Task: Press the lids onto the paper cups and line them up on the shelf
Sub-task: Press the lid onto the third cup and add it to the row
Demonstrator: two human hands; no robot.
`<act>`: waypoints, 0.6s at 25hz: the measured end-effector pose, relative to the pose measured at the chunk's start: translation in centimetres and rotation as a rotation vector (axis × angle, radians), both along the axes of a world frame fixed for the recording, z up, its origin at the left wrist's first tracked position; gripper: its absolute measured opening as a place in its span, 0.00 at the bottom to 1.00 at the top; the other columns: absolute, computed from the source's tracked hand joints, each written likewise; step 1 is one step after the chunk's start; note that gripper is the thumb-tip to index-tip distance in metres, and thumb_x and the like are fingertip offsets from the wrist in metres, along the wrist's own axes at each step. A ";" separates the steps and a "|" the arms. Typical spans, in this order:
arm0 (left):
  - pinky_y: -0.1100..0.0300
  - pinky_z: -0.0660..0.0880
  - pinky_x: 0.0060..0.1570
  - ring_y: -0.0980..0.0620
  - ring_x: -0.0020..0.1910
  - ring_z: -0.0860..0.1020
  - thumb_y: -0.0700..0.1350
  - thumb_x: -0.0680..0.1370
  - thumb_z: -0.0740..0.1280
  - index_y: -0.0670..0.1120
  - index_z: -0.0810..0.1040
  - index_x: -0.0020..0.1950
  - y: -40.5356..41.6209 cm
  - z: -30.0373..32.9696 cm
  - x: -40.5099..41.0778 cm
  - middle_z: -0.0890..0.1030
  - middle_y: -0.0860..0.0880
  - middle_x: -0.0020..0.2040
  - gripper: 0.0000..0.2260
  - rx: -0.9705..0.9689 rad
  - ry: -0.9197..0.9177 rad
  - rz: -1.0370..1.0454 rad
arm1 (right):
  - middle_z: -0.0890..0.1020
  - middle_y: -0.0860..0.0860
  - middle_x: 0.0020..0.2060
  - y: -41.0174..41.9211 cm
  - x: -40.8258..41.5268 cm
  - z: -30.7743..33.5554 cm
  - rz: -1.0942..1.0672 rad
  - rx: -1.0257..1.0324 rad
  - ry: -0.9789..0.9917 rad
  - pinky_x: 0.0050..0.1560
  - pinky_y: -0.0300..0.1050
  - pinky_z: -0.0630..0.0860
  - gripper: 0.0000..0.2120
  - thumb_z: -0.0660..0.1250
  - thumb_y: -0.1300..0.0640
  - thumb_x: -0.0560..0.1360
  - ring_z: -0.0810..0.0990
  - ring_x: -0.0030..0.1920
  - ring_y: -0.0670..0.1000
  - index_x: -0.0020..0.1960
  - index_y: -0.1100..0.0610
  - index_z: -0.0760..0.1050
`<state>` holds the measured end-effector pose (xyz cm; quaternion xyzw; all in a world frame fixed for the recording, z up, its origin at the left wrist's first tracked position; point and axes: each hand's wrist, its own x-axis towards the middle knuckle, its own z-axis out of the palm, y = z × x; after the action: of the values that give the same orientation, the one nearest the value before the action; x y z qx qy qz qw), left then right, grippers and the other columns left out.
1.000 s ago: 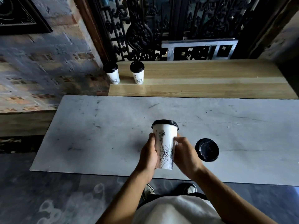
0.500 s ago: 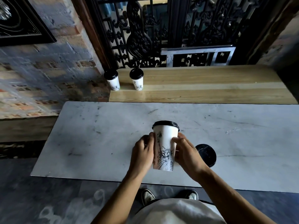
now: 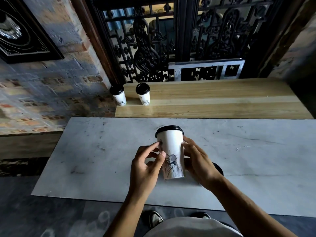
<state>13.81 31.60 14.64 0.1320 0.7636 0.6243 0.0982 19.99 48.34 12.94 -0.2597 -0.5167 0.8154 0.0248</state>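
Hands, left hand [image 3: 147, 165] and right hand [image 3: 199, 162], clasp the upright lidded cup [image 3: 171, 151] at centre frame; shelf [image 3: 213, 100] lies beyond, toward the top.

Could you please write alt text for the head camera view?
Both hands, left hand and right hand, hold a lidded paper cup over a grey table; two lidded cups stand on the wooden shelf behind.

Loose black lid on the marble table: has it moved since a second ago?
No. The loose lid lies at the same spot beside the table's scratch line; only the right hand now covers more of it.
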 end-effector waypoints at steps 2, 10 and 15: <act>0.73 0.76 0.46 0.61 0.49 0.83 0.40 0.77 0.73 0.54 0.82 0.59 -0.1 0.1 0.1 0.84 0.49 0.55 0.13 0.005 -0.031 0.020 | 0.87 0.63 0.53 0.4 0.3 0.1 0.007 0.009 0.022 0.52 0.56 0.81 0.19 0.51 0.59 0.87 0.87 0.48 0.62 0.71 0.44 0.73; 0.69 0.78 0.46 0.53 0.49 0.84 0.32 0.77 0.71 0.52 0.85 0.57 -0.5 -0.1 -0.5 0.84 0.46 0.51 0.17 0.000 0.042 0.009 | 0.86 0.56 0.53 0.6 -0.2 0.8 0.031 0.054 -0.052 0.51 0.47 0.81 0.20 0.60 0.61 0.84 0.86 0.46 0.53 0.74 0.49 0.70; 0.69 0.78 0.47 0.54 0.51 0.84 0.34 0.78 0.70 0.53 0.86 0.55 -0.4 0.2 -0.8 0.86 0.49 0.52 0.15 0.037 0.013 0.039 | 0.85 0.57 0.61 0.9 -0.2 1.1 0.064 0.026 -0.035 0.48 0.41 0.82 0.20 0.64 0.60 0.83 0.85 0.58 0.53 0.74 0.55 0.72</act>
<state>13.02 31.21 14.83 0.1228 0.7550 0.6393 0.0788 19.82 49.25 14.06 -0.2567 -0.5359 0.8043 -0.0071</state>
